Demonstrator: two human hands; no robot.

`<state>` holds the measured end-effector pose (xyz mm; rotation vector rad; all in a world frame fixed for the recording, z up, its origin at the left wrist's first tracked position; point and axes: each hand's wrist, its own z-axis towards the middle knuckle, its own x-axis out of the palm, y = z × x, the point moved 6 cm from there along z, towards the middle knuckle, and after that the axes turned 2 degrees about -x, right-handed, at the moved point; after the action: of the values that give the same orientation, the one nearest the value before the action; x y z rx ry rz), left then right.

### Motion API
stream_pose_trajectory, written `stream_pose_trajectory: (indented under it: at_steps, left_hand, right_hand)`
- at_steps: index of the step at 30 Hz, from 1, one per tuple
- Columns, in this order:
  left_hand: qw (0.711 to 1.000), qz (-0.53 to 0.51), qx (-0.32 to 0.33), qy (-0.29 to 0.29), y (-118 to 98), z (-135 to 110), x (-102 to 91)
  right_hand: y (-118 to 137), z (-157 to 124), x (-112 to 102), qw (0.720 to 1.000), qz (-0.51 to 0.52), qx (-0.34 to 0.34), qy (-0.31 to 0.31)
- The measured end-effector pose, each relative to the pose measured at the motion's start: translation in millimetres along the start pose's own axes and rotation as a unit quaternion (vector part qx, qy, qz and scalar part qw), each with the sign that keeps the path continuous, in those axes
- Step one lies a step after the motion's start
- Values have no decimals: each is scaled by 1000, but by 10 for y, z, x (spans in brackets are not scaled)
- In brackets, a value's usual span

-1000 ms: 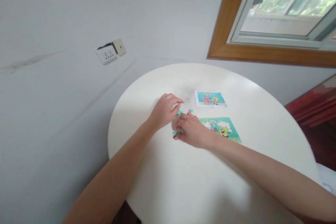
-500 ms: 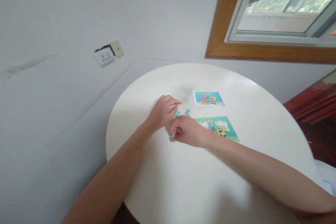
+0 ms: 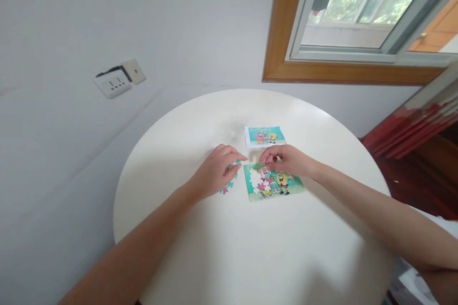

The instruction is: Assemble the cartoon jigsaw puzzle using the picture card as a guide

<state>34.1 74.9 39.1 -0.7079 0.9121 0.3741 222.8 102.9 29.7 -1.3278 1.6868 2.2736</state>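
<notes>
Head view: one jigsaw, part-filled, flat on the tabletop; long axis running roughly side to side, between and nearer the person than the hands. Right hand: nearer, over the far edge, pinching a blurred green piece. Left hand: left of jigsaw, apart, half-curled over loose pieces; grasp cannot be told. Picture card: beyond right hand.

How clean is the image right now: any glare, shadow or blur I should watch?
Head view: soft shadows on the near table, pale sheen on its far right edge. Head view: green piece at the right grip smeared. Head view: window bright, washed out.
</notes>
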Motion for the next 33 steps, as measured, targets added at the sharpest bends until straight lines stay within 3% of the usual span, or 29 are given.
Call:
stream_pose_trajectory:
  at_steps: [4,10,33]
  left_hand:
    - [999,-1,25,33,-228,-12,134]
    - [996,19,52,66,-383,-39,301]
    - [991,69,54,103,-301,-64,389]
  right_hand:
    - [-116,-37,-8,999,-12,-4,-47]
    - [-127,-27,52,998,-21,-31,-57]
    - [-154,-52,69,992,-81,-59,-77]
